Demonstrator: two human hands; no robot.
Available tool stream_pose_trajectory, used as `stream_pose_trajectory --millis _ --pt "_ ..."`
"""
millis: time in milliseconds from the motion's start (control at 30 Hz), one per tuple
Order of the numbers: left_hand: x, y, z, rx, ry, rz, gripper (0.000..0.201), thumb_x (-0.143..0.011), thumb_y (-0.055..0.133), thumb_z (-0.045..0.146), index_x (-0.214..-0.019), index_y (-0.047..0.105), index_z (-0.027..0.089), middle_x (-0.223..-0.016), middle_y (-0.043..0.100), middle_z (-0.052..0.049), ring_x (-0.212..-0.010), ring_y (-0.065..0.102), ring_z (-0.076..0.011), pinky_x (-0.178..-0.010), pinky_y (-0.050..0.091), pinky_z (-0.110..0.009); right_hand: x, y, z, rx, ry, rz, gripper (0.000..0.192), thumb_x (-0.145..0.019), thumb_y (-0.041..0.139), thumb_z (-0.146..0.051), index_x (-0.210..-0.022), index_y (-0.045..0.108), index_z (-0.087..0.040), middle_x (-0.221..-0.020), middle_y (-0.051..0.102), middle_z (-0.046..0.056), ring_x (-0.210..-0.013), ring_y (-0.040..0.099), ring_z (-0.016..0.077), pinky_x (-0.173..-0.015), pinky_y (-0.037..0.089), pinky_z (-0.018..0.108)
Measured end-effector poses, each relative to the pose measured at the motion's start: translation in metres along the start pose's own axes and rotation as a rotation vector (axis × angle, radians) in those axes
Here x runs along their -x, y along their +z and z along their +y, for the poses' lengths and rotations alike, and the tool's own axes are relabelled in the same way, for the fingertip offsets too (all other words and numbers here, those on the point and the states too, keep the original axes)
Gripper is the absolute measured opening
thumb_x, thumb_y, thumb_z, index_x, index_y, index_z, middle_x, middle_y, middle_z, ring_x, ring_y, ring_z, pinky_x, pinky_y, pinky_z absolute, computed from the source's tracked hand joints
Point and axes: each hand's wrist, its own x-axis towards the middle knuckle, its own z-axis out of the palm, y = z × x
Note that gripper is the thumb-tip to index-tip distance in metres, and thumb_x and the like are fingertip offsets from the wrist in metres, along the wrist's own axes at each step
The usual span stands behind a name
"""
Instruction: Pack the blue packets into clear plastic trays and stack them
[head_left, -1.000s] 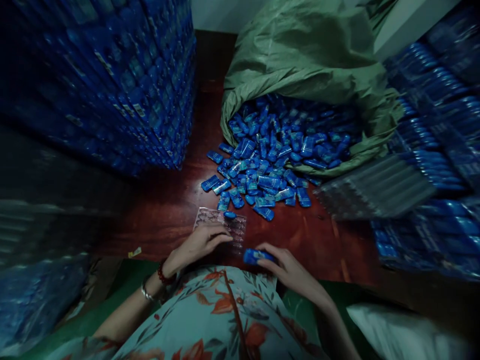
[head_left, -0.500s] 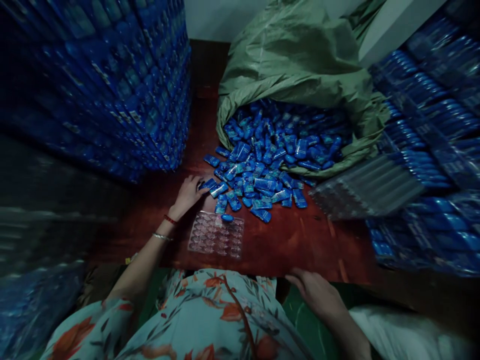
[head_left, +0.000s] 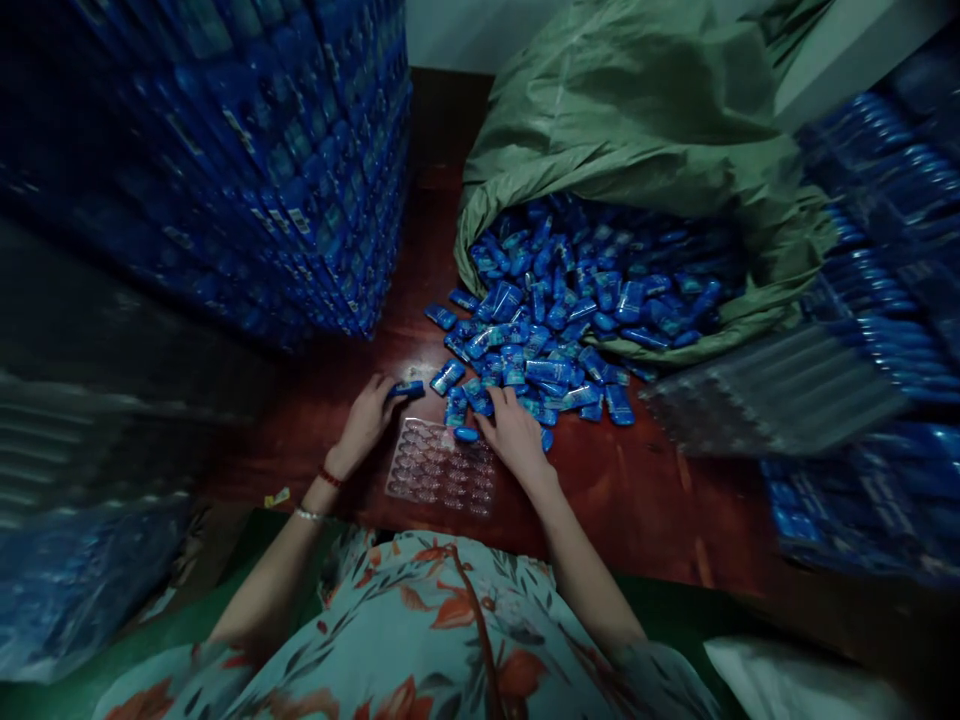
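My left hand (head_left: 369, 415) pinches a small flat blue plastic case (head_left: 407, 388) between thumb and fingers, just off the red-brown tabletop left of the pile. My right hand (head_left: 517, 432) reaches into the near edge of the heap of blue cases (head_left: 551, 370). Its thumb and fingers close around one blue case (head_left: 475, 392), partly hidden by the fingertips. Below and between both hands lies a clear plastic tray (head_left: 435, 470) with rows of moulded hollows. One blue case (head_left: 466, 434) rests on its upper edge, beside my right thumb.
A green woven sack (head_left: 622, 110) lies open behind the heap, full of more blue cases. Tall stacks of blue packs (head_left: 300, 190) rise on the left, others (head_left: 892, 290) on the right. Stacked clear trays (head_left: 780, 390) sit at right, and more trays (head_left: 90, 390) at left.
My right hand has come up from the table's front edge to the heap. My left hand has drawn a blue case away from the pile. The view has shifted slightly.
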Motion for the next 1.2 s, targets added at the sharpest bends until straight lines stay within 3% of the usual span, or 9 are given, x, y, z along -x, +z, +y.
stream_pose_trajectory --millis 200,333,433,500,600,733,967,1200 --pt "0.055 -0.010 0.030 0.293 -0.081 0.050 0.029 -0.087 0.053 0.032 -0.113 0.056 0.019 -0.101 0.060 -0.006 -0.089 0.058 -0.0177 -0.077 0.048 -0.028 0.010 0.018 0.001 0.029 -0.060 0.096 0.042 -0.089 0.044 -0.026 -0.129 0.045 -0.014 -0.108 0.054 0.014 -0.095 0.051 0.0271 -0.078 0.041 0.038" --pt "0.060 0.002 0.045 0.465 -0.218 0.034 0.029 -0.085 0.055 0.036 -0.107 0.059 0.018 -0.101 0.063 -0.006 -0.091 0.059 -0.0182 -0.079 0.048 -0.029 0.022 0.017 0.008 -0.182 -0.094 0.172 0.042 -0.091 0.040 -0.027 -0.132 0.043 -0.018 -0.116 0.051 0.014 -0.103 0.050 0.0270 -0.083 0.042 0.040" --pt "0.058 0.012 0.040 0.536 -0.287 -0.001 0.029 -0.085 0.055 0.036 -0.106 0.062 0.018 -0.101 0.062 -0.006 -0.092 0.059 -0.0185 -0.082 0.047 -0.030 0.044 0.014 0.013 -0.399 -0.130 0.233 0.035 -0.093 0.038 -0.028 -0.126 0.049 -0.023 -0.114 0.053 0.010 -0.106 0.050 0.0236 -0.089 0.042 0.039" --pt "0.060 0.016 0.035 0.530 -0.282 -0.019 0.032 -0.082 0.059 0.035 -0.109 0.061 0.019 -0.102 0.060 -0.007 -0.093 0.058 -0.0190 -0.083 0.047 -0.032 0.060 0.018 0.012 -0.458 -0.176 0.190 0.033 -0.093 0.041 -0.030 -0.124 0.052 -0.025 -0.112 0.054 0.009 -0.105 0.050 0.0228 -0.091 0.043 0.039" --pt "0.066 0.017 0.032 0.487 -0.203 -0.013 0.037 -0.079 0.063 0.031 -0.114 0.058 0.020 -0.104 0.058 -0.007 -0.097 0.057 -0.0201 -0.086 0.047 -0.035 0.076 0.032 0.007 -0.393 -0.211 0.111 0.038 -0.090 0.047 -0.033 -0.128 0.050 -0.024 -0.116 0.054 0.010 -0.106 0.048 0.0245 -0.089 0.043 0.040" --pt "0.069 0.014 0.038 0.448 -0.087 0.000 0.033 -0.084 0.059 0.029 -0.116 0.057 0.021 -0.108 0.059 -0.008 -0.101 0.057 -0.0197 -0.090 0.046 -0.035 0.078 0.049 0.002 -0.272 -0.150 0.146 0.040 -0.090 0.047 -0.035 -0.128 0.051 -0.022 -0.113 0.055 0.011 -0.101 0.048 0.0258 -0.083 0.044 0.042" --pt "0.059 0.003 0.032 0.328 -0.077 0.125 0.026 -0.086 0.056 0.029 -0.109 0.060 0.018 -0.098 0.064 -0.007 -0.088 0.061 -0.0184 -0.078 0.051 -0.031 0.072 0.054 0.007 -0.297 -0.203 0.165 0.040 -0.091 0.047 -0.032 -0.129 0.050 -0.022 -0.111 0.055 0.011 -0.099 0.048 0.0248 -0.080 0.044 0.039" --pt "0.053 -0.005 0.033 -0.010 0.343 -0.118 0.037 -0.089 0.037 0.007 -0.122 0.050 0.016 -0.108 0.059 -0.011 -0.098 0.055 -0.0192 -0.084 0.050 -0.033 0.068 0.055 0.007 -0.308 -0.206 0.175 0.039 -0.090 0.049 -0.026 -0.128 0.051 -0.023 -0.112 0.054 0.010 -0.100 0.047 0.0248 -0.080 0.044 0.039"
